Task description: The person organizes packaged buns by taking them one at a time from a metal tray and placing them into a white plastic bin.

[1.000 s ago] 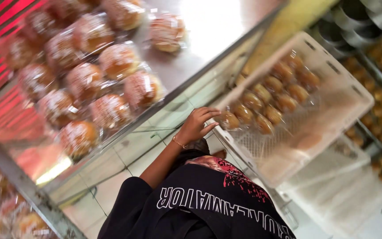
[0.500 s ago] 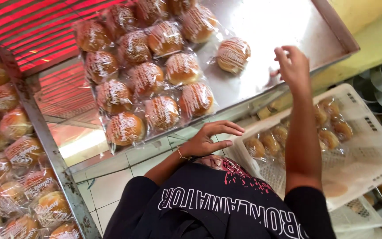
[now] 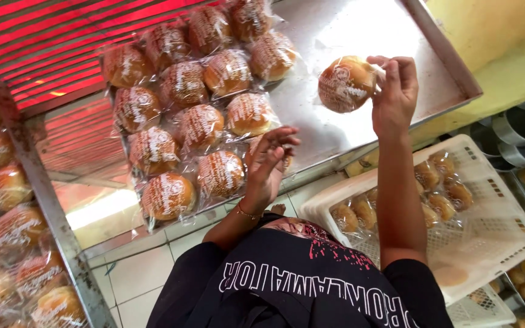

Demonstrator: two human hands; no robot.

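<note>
The right hand (image 3: 394, 91) pinched a wrapped bun (image 3: 346, 84) by its clear bag, over the bare right part of the metal tray (image 3: 360, 130). It seemed the placing step; the next move called for lowering it beside the rows of buns (image 3: 195, 121). The left hand (image 3: 270, 165) hovered open, holding nothing. The bun looked round, golden.

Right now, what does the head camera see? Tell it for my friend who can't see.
The right hand holds a wrapped bun over a metal tray with rows of wrapped buns. The left hand hovers open at the rows' near edge. A white crate of buns sits below.
</note>
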